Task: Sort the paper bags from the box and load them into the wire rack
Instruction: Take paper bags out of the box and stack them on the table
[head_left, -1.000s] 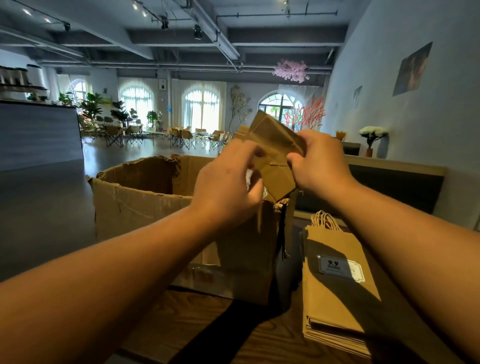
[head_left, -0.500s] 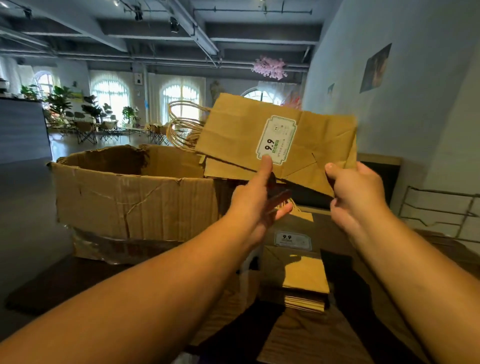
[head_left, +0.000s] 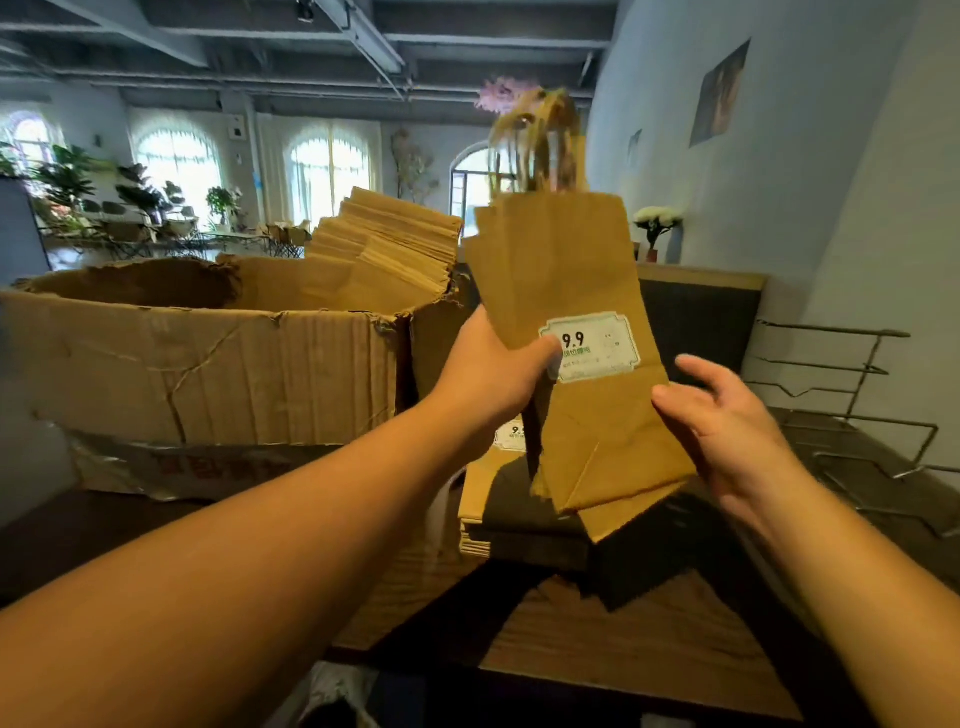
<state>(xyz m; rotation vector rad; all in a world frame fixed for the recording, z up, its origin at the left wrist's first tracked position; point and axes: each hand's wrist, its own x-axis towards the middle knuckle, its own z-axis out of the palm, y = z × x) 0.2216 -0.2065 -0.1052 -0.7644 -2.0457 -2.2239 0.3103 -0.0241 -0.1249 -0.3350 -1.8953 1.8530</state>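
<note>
Paper bags (head_left: 571, 291), sideways half a second ago, now stand upright, pinched in the left grip (head_left: 498, 374); right grip (head_left: 727, 426) spread beside them, wire rack (head_left: 852, 415) just right, loading seems next.

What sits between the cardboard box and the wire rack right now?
In the head view, the held paper bags, gripped by the left hand, and below them the stack of bags on the table lie between the cardboard box and wire rack.
</note>
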